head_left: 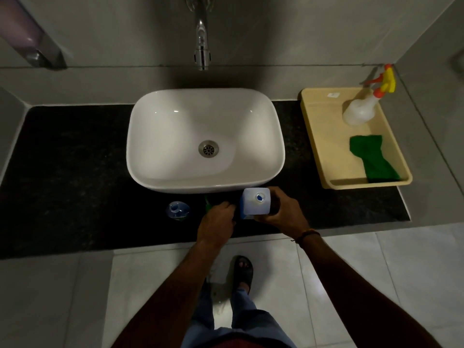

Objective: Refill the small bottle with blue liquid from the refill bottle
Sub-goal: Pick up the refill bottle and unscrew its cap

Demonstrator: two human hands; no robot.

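Note:
The small clear bottle stands uncapped on the black counter in front of the sink, with blue showing in it. To its right, my right hand grips the white square refill bottle, which is upright with its mouth open and blue visible inside. My left hand is just left of the refill bottle, fingers curled down toward the counter. A green piece pokes out past its knuckles. Whether that hand holds anything is hidden.
The white sink basin sits right behind both bottles, with the tap above it. At the right, a beige tray holds a spray bottle and a green cloth. The counter edge lies just below my hands.

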